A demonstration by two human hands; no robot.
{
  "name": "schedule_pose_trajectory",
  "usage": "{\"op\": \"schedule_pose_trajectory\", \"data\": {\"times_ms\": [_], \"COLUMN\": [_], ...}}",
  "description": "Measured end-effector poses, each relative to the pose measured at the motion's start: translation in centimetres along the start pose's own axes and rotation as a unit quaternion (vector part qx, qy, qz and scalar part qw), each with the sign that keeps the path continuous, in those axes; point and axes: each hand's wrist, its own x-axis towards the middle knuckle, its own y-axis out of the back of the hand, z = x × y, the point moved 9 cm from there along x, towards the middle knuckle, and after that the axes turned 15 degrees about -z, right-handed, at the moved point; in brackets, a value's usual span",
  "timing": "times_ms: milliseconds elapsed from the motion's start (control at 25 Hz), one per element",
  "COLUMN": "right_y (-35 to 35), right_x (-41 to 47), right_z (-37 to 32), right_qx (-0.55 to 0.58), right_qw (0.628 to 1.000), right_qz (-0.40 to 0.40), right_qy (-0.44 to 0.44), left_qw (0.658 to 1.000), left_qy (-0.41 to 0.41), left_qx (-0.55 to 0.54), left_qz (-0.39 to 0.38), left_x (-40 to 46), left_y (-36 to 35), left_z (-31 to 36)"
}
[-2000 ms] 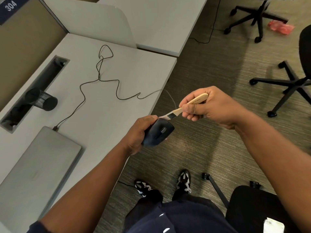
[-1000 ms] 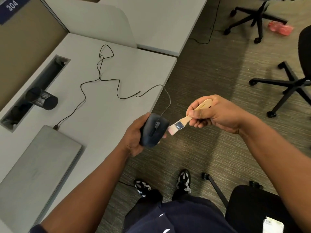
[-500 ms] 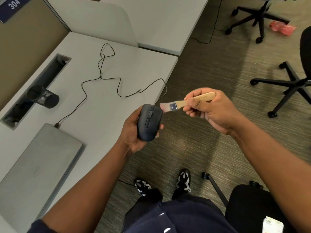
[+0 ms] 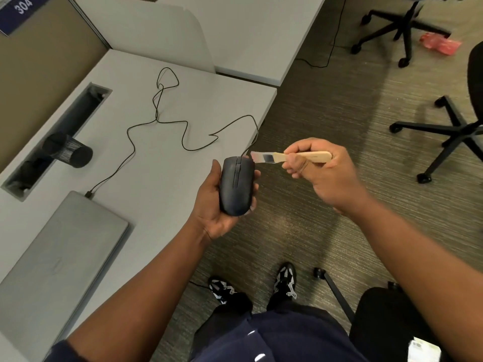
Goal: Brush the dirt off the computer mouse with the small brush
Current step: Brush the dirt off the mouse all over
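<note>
Your left hand [image 4: 217, 205] cradles the computer mouse [image 4: 236, 186] from beneath, thumb along its left side and fingertips curled up against its right edge, holding it in the air just off the desk [image 4: 162, 178] edge, above the carpet. The mouse lies top up, its long axis running away from you, with the wheel end and cable [image 4: 183, 126] exit pointing toward the far side of the desk. Your right hand [image 4: 321, 173] is closed around the wooden handle of the small brush [image 4: 287, 157], thumb and fingers pinching it; the brush lies nearly level, its long axis left to right, bristles pointing left and touching or just beside the mouse's front right corner. The cable loops back across the desk to a closed grey laptop [image 4: 57, 257]. Beyond that lies a black mesh cup [image 4: 69, 150] on its side. On the far partition a blue sign [image 4: 18, 11] reads "304".
</note>
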Motion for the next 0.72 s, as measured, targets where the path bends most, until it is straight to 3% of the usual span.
{"op": "schedule_pose_trajectory", "data": {"times_ms": [200, 400, 560, 720], "right_y": [-3.2, -4.8, -2.4, -4.8], "right_x": [-0.8, -1.3, -0.1, 0.0], "right_z": [-1.3, -0.4, -2.6, -2.6], "right_qx": [-0.18, -0.16, -0.194, -0.261], "right_qw": [0.98, 0.972, 0.977, 0.958], "right_qz": [-0.041, -0.172, -0.037, -0.104], "right_qy": [0.071, 0.019, 0.074, 0.059], "left_qw": [0.997, 0.991, 0.993, 0.992], "left_qy": [-0.028, -0.021, -0.028, -0.043], "left_qx": [-0.057, -0.114, -0.076, -0.031], "left_qz": [0.044, 0.064, 0.082, 0.113], "left_x": [1.0, 1.3, 1.3, 1.2], "left_y": [0.2, 0.6, 0.6, 0.5], "left_z": [0.6, 0.5, 0.7, 0.9]}}
